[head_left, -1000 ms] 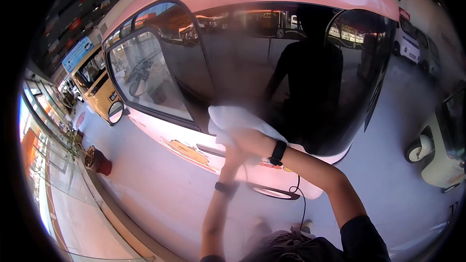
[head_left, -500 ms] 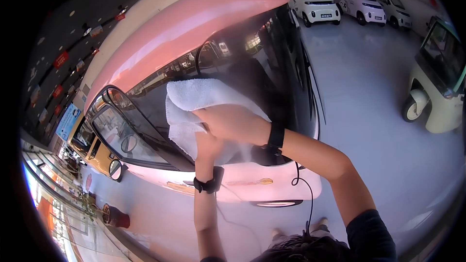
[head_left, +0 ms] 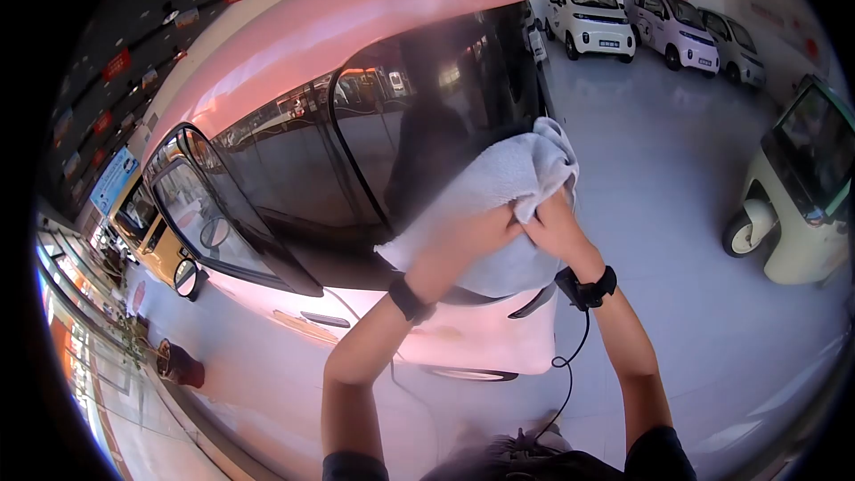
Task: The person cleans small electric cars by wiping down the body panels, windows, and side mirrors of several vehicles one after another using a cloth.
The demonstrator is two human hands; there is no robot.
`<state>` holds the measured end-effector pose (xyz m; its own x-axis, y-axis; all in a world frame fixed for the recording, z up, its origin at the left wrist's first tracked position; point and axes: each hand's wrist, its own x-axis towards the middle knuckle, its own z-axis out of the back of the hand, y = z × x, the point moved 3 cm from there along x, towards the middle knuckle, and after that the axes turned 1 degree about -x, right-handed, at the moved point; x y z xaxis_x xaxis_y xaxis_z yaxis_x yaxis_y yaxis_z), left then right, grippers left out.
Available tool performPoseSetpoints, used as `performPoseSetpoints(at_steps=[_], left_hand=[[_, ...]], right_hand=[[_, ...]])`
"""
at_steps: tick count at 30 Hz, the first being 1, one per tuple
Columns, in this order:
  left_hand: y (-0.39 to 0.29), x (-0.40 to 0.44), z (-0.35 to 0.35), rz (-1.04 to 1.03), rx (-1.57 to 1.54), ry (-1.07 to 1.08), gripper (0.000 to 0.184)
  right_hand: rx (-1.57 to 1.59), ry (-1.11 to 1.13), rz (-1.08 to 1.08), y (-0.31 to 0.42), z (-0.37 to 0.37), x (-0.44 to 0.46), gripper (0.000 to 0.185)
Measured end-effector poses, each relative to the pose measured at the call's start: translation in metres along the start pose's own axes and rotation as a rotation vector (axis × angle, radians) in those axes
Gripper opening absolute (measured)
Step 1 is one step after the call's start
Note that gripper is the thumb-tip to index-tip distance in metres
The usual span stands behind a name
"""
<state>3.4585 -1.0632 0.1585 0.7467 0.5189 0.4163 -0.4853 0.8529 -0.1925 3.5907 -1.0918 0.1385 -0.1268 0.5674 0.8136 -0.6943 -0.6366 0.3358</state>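
Observation:
A white towel (head_left: 499, 169) is bunched in front of the dark window (head_left: 294, 169) of a pink mini car (head_left: 356, 44), near the window's right end. My left hand (head_left: 459, 239) is closed on the towel's lower middle, slightly blurred. Close beside it, my right hand (head_left: 559, 224) grips the towel's right side, where the cloth is folded up in a crumpled bunch. The towel hides the lower right of the window. Whether it presses on the glass, I cannot tell. Each wrist wears a black band, and a black cable (head_left: 570, 374) hangs by the right one.
A white mini car (head_left: 592, 27), a lilac one (head_left: 677, 31) and a greyish one (head_left: 735, 49) stand at the back right. A pale green three-wheeler (head_left: 793, 205) is at right. At left are a yellow vehicle (head_left: 160, 249) and a potted plant (head_left: 183, 363).
Both hands have moved right with the towel, from the window's middle toward its right end. They are now side by side instead of overlapping, and the towel is more bunched at its right.

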Motion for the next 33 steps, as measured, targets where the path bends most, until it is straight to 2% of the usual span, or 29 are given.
performPoseSetpoints(at_steps=[3, 6, 9, 12, 15, 18, 21, 23, 25, 27, 33], left_hand=[[-0.005, -0.016, -0.004, 0.149, -0.137, 0.211, 0.036], [0.001, -0.02, 0.0, 0.156, -0.054, 0.196, 0.04], [0.003, -0.021, 0.029, 0.152, 0.032, -0.144, 0.046], [0.018, -0.03, 0.062, 0.251, 0.223, -0.161, 0.055], [0.024, -0.042, 0.103, 0.216, 0.42, -0.308, 0.057], [0.038, -0.049, 0.129, 0.04, 0.427, -0.685, 0.054], [0.054, -0.052, 0.152, 0.227, 0.393, -0.492, 0.041], [0.068, -0.054, 0.166, -0.061, 0.379, -0.763, 0.036], [0.08, -0.06, 0.175, -0.198, 0.344, -0.874, 0.042], [0.091, -0.069, 0.18, -0.167, 0.293, -0.825, 0.062], [0.124, -0.108, 0.185, -0.129, 0.181, -0.856, 0.066]], right_hand=[[0.087, 0.017, -0.232, -0.02, -0.02, -0.041, 0.048], [0.04, 0.035, -0.222, -0.026, -0.021, -0.031, 0.047], [-0.146, -0.064, 0.019, 0.002, -0.013, 0.011, 0.05], [-0.128, -0.115, 0.097, 0.031, -0.012, 0.052, 0.054], [-0.251, -0.19, 0.185, 0.056, -0.011, 0.083, 0.058], [-0.364, -0.163, 0.214, 0.079, -0.01, 0.113, 0.066], [-0.407, -0.037, 0.23, 0.108, -0.01, 0.141, 0.068], [-0.513, -0.047, 0.289, 0.127, -0.015, 0.154, 0.071], [-0.613, -0.079, 0.351, 0.142, -0.024, 0.166, 0.074], [-0.709, -0.044, 0.361, 0.155, -0.038, 0.175, 0.082], [-0.851, 0.003, 0.478, 0.196, -0.06, 0.196, 0.094]])
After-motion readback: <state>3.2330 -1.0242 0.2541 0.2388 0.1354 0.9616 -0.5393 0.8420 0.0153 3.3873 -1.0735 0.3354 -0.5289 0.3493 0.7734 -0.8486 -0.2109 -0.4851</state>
